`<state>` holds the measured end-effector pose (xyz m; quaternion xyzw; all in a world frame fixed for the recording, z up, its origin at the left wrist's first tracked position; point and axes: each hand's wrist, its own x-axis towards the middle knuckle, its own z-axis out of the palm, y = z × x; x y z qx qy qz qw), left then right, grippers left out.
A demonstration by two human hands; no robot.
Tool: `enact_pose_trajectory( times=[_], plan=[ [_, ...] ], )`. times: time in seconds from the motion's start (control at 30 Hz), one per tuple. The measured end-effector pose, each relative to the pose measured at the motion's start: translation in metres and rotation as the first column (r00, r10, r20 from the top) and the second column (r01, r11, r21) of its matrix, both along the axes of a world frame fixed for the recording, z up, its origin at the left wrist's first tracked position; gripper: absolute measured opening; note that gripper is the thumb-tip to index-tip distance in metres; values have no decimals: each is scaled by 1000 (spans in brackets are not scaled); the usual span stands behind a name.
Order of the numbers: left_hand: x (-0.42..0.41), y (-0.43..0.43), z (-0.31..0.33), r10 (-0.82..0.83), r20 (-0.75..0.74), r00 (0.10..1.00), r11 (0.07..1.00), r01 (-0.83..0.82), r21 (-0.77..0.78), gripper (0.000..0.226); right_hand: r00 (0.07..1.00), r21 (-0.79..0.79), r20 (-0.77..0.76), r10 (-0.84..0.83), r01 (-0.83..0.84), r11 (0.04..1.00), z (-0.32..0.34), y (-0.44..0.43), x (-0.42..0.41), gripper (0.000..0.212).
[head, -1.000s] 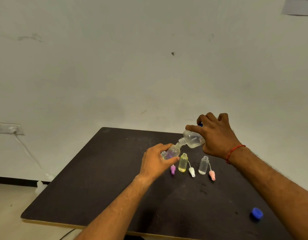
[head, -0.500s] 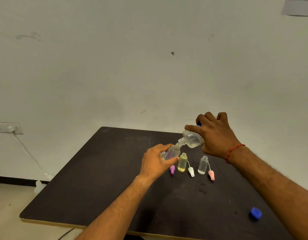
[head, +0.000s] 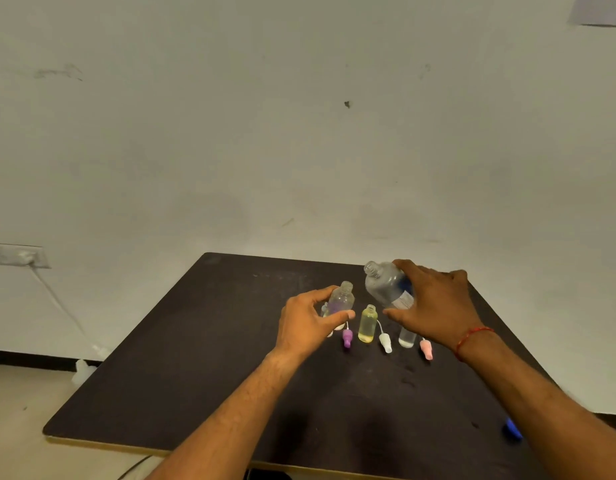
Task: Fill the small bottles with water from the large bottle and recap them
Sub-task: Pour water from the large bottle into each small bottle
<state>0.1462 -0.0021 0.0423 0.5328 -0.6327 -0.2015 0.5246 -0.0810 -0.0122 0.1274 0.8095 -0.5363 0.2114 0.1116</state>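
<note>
My left hand [head: 308, 322] grips a small clear bottle with a purple tint [head: 342, 299], held nearly upright above the dark table [head: 195, 375]. My right hand [head: 434, 306] holds the large clear bottle [head: 386, 284], mouth open and pointing up and to the left, apart from the small bottle. A small yellow bottle [head: 367, 323] stands uncapped between my hands. A third small clear bottle [head: 407, 337] stands partly behind my right hand. Purple cap [head: 347, 338], white cap [head: 385, 342] and pink cap [head: 426, 349] lie in front of the bottles.
The large bottle's blue cap [head: 512, 429] lies at the table's near right, partly behind my right forearm. A wall socket [head: 19, 255] with a white cable sits at the left. The table's near edge runs across the bottom of the view.
The large bottle has tilted back from pouring, its mouth lifted away from the small purple-tinted bottle. My left hand has turned the small bottle more upright.
</note>
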Motion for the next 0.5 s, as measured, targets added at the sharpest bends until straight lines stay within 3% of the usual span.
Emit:
enact_pose_trajectory(
  times=[0.23, 0.5],
  plan=[
    [27, -12, -16, 40, 1, 999, 996, -40, 73, 54, 893, 215, 446, -61, -41, 976, -34, 7, -17, 86],
    [60, -30, -37, 159, 44, 986, 969, -164, 184, 52, 827, 307, 539, -162, -13, 952, -61, 10, -32, 82]
  ],
)
